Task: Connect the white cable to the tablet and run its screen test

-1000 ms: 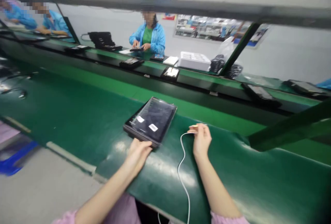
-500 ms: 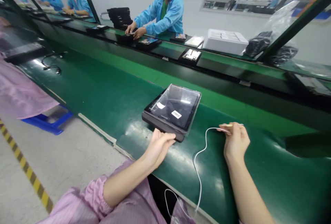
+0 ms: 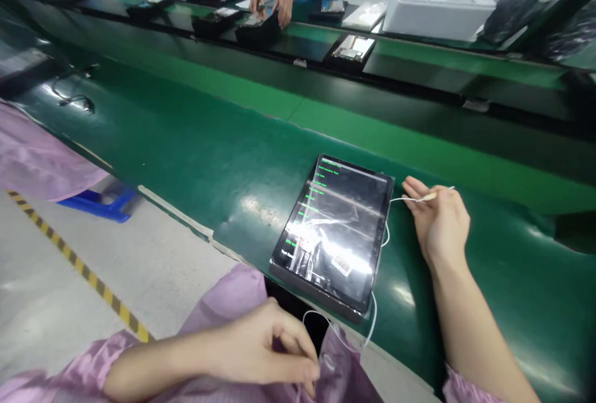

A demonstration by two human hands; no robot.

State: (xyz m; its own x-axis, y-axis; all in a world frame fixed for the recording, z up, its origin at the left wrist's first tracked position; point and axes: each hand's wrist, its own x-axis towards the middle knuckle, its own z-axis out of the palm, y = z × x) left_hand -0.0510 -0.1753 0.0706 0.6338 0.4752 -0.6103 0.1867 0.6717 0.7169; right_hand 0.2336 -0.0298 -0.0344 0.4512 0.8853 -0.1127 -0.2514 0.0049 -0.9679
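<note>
**Tablet (image 3: 344,210) lit and let go**

The right hand (image 3: 440,223), at three o'clock from it, pinches a white cord (image 3: 405,199), some fingers spread. The left hand (image 3: 270,344), now off the tablet, curls loosely at seven o'clock, seemingly empty. The tablet rests at the green bench's (image 3: 209,161) near edge; green lines (image 3: 328,172) now show, making "Back Camera Test" readable. The sticker's (image 3: 342,265) print isn't.

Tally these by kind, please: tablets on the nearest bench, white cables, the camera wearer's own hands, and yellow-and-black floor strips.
Tablet: 1
White cable: 1
Left hand and right hand: 2
Yellow-and-black floor strip: 1
Total: 5
</note>
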